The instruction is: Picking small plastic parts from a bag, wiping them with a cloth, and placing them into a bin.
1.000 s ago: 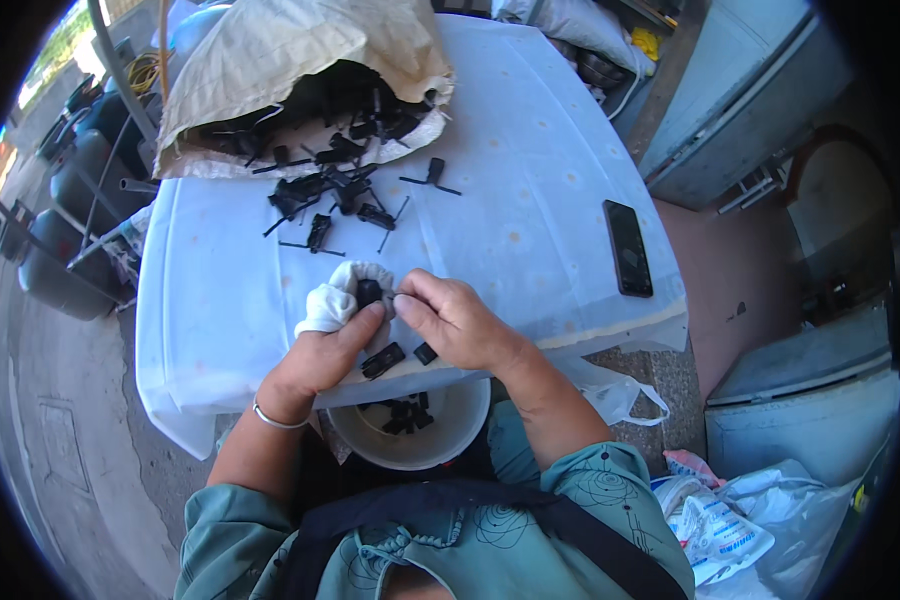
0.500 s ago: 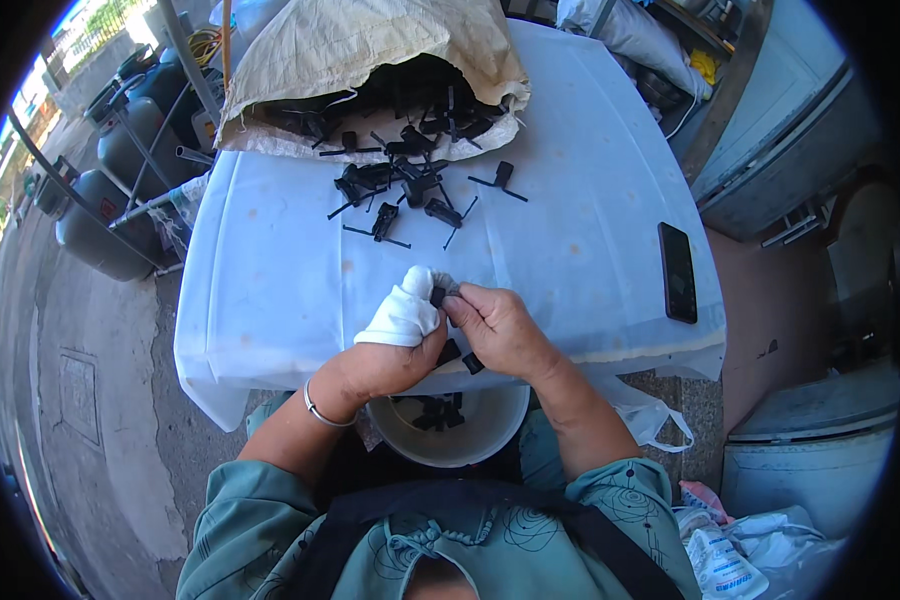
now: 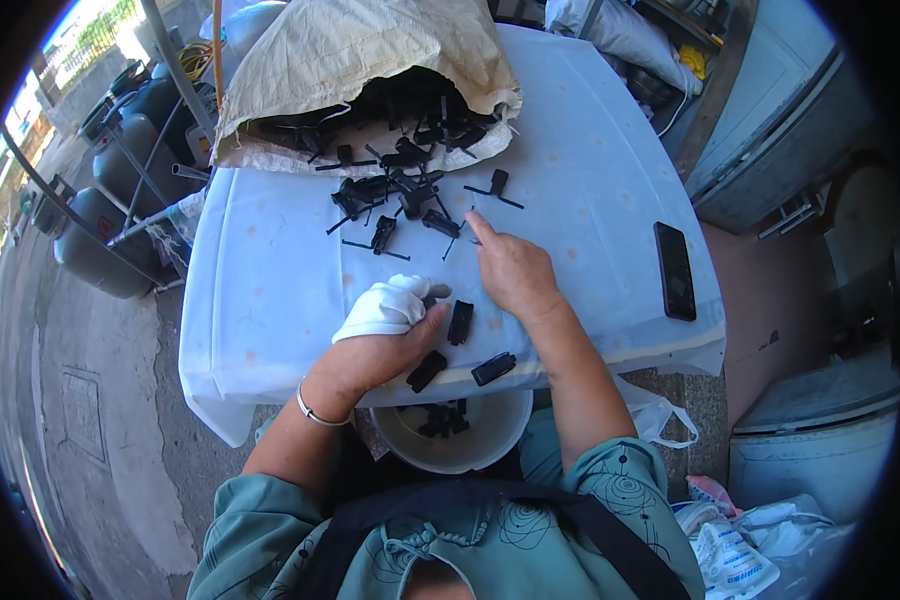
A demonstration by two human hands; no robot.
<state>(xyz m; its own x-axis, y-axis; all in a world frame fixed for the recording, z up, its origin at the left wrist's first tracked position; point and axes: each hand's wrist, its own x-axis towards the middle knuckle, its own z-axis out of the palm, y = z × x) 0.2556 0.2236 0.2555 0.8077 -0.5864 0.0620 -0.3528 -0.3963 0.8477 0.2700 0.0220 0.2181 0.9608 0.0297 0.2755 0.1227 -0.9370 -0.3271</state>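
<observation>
My left hand (image 3: 375, 345) rests on the near part of the white-covered table (image 3: 270, 290) and is closed around a white cloth (image 3: 385, 308). My right hand (image 3: 510, 270) stretches forward over the table with its fingers apart, holding nothing, its fingertips close to a scatter of black plastic parts (image 3: 400, 200). Three small black pieces (image 3: 460, 322) lie on the cloth near my hands, close to the table's front edge. A white bucket (image 3: 450, 435) with several black pieces inside sits below that edge, by my lap.
A tan woven sack (image 3: 350, 70) lies open at the far side, with black parts spilling out. A black phone (image 3: 675, 270) lies at the table's right edge. Dark gas cylinders (image 3: 100, 220) stand to the left; bags and a grey box are at the right.
My right hand has left the left hand and reached forward toward the scattered parts. The small black piece both hands held now lies on the table; the left hand keeps the cloth.
</observation>
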